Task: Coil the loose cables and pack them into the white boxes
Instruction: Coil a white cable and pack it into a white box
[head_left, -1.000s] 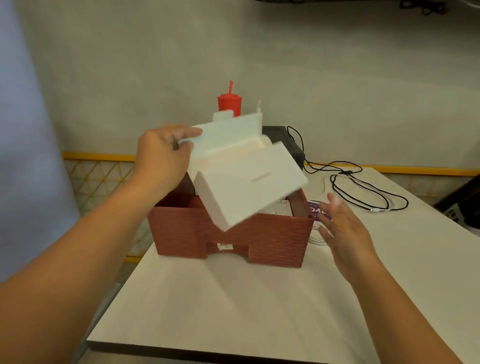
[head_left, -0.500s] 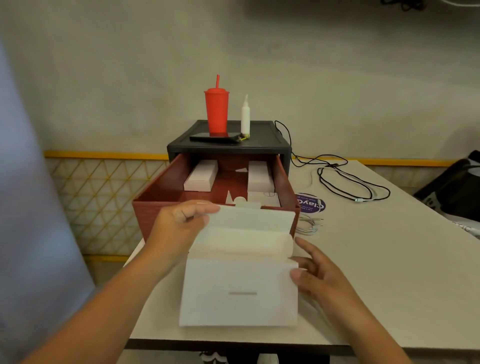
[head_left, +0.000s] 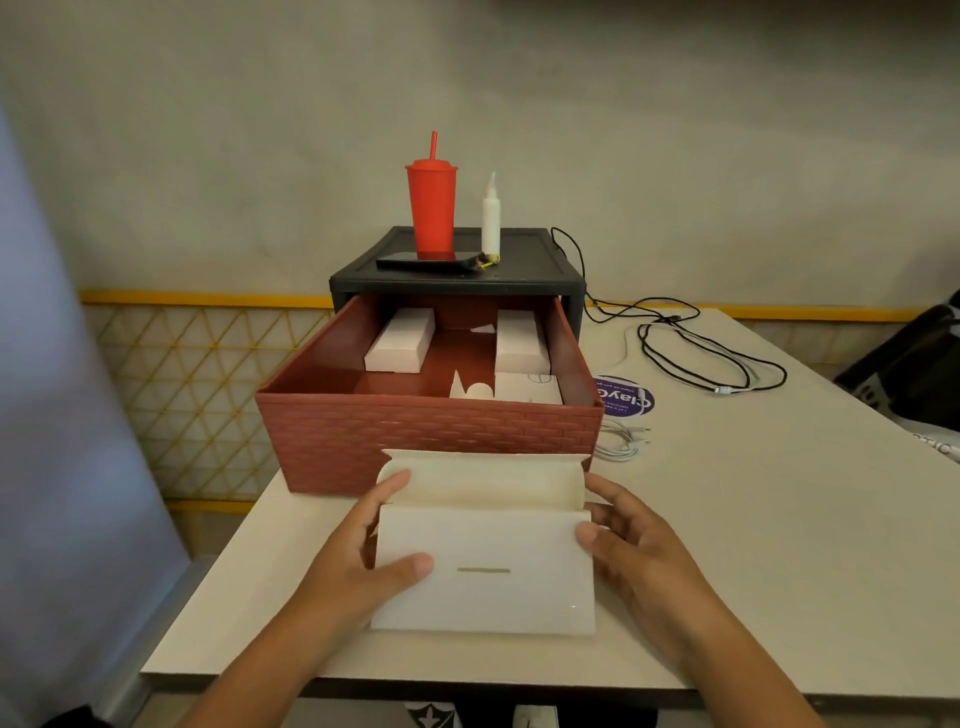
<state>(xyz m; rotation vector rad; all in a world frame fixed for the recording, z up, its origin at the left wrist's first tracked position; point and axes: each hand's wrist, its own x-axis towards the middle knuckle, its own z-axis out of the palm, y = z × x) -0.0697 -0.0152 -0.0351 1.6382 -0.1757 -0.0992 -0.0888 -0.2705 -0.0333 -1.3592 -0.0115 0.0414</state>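
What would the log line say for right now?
step: opening white box | left hand: on box | right hand: on box | white cable: on table, unpacked

White box (head_left: 483, 561) w/ lid flap open is held flat on table (head_left: 753, 545) by left hand (head_left: 358, 556) & right hand (head_left: 639, 551), one per side. Red drawer (head_left: 431, 436) is seen pulled out just behind it, w/ more white boxes (head_left: 400, 340) inside. Black cable (head_left: 691, 348) & white cable (head_left: 621, 441) are left loose on table at right.
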